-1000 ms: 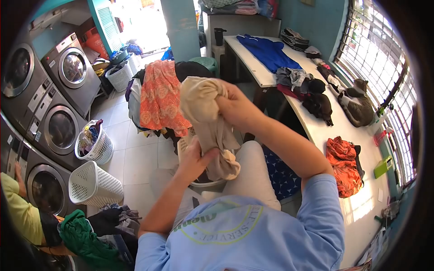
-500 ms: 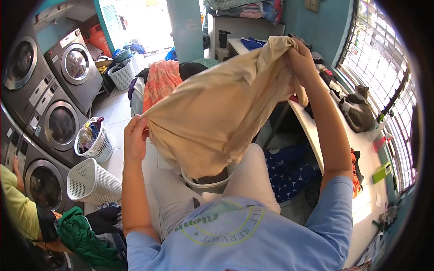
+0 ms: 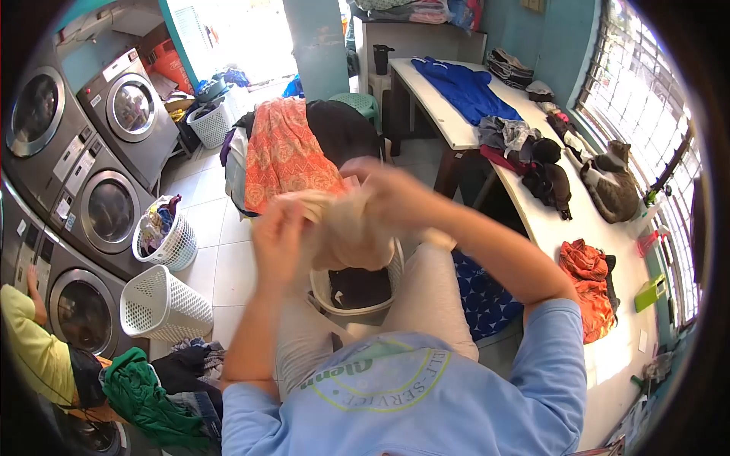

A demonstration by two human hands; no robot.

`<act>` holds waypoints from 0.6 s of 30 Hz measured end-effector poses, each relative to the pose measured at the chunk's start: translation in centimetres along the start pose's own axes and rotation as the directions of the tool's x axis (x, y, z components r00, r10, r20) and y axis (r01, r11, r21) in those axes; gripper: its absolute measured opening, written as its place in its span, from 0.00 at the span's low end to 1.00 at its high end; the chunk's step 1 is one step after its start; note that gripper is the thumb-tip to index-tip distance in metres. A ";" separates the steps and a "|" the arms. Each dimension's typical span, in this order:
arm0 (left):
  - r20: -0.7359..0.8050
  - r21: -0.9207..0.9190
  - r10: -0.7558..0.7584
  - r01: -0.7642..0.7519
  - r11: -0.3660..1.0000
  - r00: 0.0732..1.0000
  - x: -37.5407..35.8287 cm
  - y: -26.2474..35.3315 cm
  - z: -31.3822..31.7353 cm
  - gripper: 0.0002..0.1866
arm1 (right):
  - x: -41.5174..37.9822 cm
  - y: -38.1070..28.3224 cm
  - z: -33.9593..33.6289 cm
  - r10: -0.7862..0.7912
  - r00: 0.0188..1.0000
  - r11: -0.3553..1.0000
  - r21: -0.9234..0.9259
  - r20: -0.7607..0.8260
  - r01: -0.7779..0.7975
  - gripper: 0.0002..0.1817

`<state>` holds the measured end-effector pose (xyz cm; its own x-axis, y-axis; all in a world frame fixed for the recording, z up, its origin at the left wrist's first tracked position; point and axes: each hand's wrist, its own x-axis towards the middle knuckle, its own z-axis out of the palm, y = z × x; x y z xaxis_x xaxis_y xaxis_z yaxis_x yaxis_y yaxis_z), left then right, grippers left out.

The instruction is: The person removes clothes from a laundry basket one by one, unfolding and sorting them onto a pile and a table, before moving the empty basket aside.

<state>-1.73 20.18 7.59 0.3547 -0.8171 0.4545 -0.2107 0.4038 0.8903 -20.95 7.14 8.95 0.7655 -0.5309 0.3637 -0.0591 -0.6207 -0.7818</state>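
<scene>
A beige garment (image 3: 350, 235) hangs bunched and blurred between my two hands; its exact kind does not show. My left hand (image 3: 279, 232) grips its left end, fingers pinched on the cloth. My right hand (image 3: 391, 196), smeared by motion, is closed on the other end. Below the garment, between my knees, stands a white basket (image 3: 322, 292) with dark cloth (image 3: 360, 289) inside. Just beyond my hands, an orange patterned cloth (image 3: 285, 152) lies over a heap of laundry beside black cloth (image 3: 342, 129).
Two white laundry baskets (image 3: 163, 308), (image 3: 182, 247) stand at left before the washing machines (image 3: 84, 304). A person in a yellow top (image 3: 38, 346) is at lower left. The white table (image 3: 525, 201) at right holds blue cloth (image 3: 468, 87), orange clothing (image 3: 587, 292) and a cat (image 3: 612, 186).
The beige garment was spread wide and raised; it is now lowered and gathered. My hands have come closer together, the right one moving down and left. More of the table shows.
</scene>
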 end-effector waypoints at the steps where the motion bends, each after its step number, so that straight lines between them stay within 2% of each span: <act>1: 0.050 0.114 0.229 -0.233 0.966 0.972 -0.9 -0.9 0.9 0.10 | -0.3 0.1 3.0 0.076 0.992 0.996 -0.043 0.104 -0.072 0.21; 2: 0.127 0.211 0.439 -0.456 0.864 0.890 -1.9 -1.7 1.6 0.10 | -0.2 0.9 4.7 0.013 0.971 0.999 0.044 0.239 -0.025 0.21; 3: 0.155 0.273 0.422 -0.450 0.851 0.893 -3.2 -1.4 2.1 0.10 | 0.3 -0.1 5.4 0.047 0.973 0.999 -0.008 0.227 -0.046 0.20; 5: 0.126 0.489 0.608 -0.582 0.650 0.784 -5.7 -4.9 2.3 0.15 | 2.1 -0.1 5.6 0.001 0.993 0.995 -0.094 0.118 0.010 0.19; 6: 0.128 0.491 0.604 -0.579 0.651 0.787 -7.0 -6.4 2.6 0.15 | 2.9 -0.8 5.9 -0.109 0.994 0.991 -0.076 0.016 0.110 0.19; 7: 0.078 0.587 0.663 -0.572 0.573 0.744 -8.0 -7.7 3.0 0.18 | 3.7 -1.9 5.8 -0.217 0.972 0.975 -0.071 -0.090 0.211 0.20; 9: 0.046 0.675 0.721 -0.553 0.488 0.692 -10.9 -12.4 2.2 0.21 | 3.3 -5.0 6.5 -0.321 0.943 0.944 0.046 -0.089 0.326 0.23; 10: 0.058 0.572 0.475 -0.419 0.705 0.878 -12.4 -15.4 0.9 0.25 | 2.3 -7.2 6.3 -0.381 0.919 0.925 0.037 0.107 0.379 0.23; 11: 0.065 0.502 0.183 -0.191 0.843 0.981 -13.9 -18.4 -0.4 0.29 | 1.5 -7.9 7.1 -0.513 0.821 0.858 0.122 0.251 0.499 0.23; 12: 0.104 0.453 -0.024 -0.026 0.891 0.994 -14.5 -18.9 -1.3 0.30 | 0.6 -8.6 7.9 -0.622 0.684 0.781 0.244 0.382 0.574 0.22; 13: 0.172 0.443 -0.110 0.023 0.896 0.979 -14.0 -17.6 -1.9 0.30 | 0.5 -8.6 8.8 -0.790 0.463 0.611 0.449 0.402 0.652 0.21; 14: 0.231 0.440 -0.174 0.057 0.896 0.957 -13.2 -16.1 -2.7 0.30 | 0.6 -8.3 8.5 -0.794 0.462 0.605 0.455 0.395 0.653 0.21; 16: 0.327 0.461 -0.188 0.017 0.887 0.926 -9.9 -12.2 -3.9 0.31 | 0.6 -7.4 6.6 -0.773 0.485 0.596 0.731 0.409 0.333 0.15; 17: 0.358 0.476 -0.165 -0.028 0.879 0.919 -7.7 -10.5 -4.3 0.32 | 1.2 -6.3 4.4 -0.648 0.638 0.674 0.702 0.416 0.227 0.12; 18: 0.374 0.499 -0.132 -0.080 0.863 0.918 -5.4 -9.1 -4.5 0.32 | 1.5 -4.4 2.9 -0.453 0.808 0.739 0.665 0.377 0.104 0.11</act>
<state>2.43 22.76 -2.85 0.0124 -0.9573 0.2889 -0.6648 0.2079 0.7175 -17.65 10.72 11.47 0.8867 0.0704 0.4569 0.4623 -0.1302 -0.8771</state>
